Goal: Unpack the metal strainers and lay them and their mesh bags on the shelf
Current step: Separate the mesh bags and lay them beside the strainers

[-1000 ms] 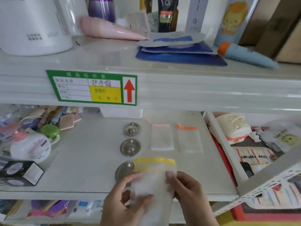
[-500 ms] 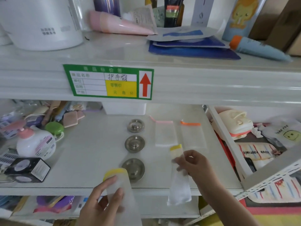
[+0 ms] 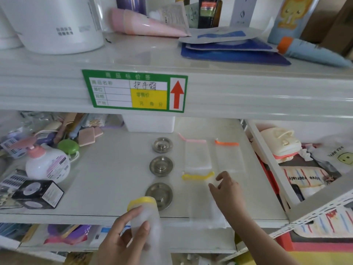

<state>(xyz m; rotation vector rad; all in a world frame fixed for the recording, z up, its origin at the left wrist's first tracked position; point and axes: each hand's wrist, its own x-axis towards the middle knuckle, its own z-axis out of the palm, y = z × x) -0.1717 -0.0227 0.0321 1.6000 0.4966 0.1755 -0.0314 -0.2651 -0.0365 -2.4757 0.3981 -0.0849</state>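
Observation:
Three round metal strainers lie in a column on the white shelf (image 3: 114, 175): far (image 3: 162, 144), middle (image 3: 161, 166), near (image 3: 159, 195). To their right lie a white mesh bag with a pink cord (image 3: 197, 153) and one with an orange cord (image 3: 228, 155). A mesh bag with a yellow cord (image 3: 200, 196) lies flat in front of the pink one, reaching the shelf's front edge. My right hand (image 3: 227, 190) hovers open at its right edge, fingers spread. My left hand (image 3: 124, 236) grips another yellow-topped mesh bag (image 3: 148, 222), held upright below the near strainer.
A white pump bottle (image 3: 47, 165), a black box (image 3: 38, 194), a green round case (image 3: 68, 146) and small items crowd the shelf's left. A white container (image 3: 150, 123) stands at the back. A slanted divider (image 3: 267, 165) bounds the right side, with packaged goods beyond it.
My right hand carried one yellow-corded mesh bag up onto the shelf, laid it flat and let go. My left hand kept the other bag and rose slightly.

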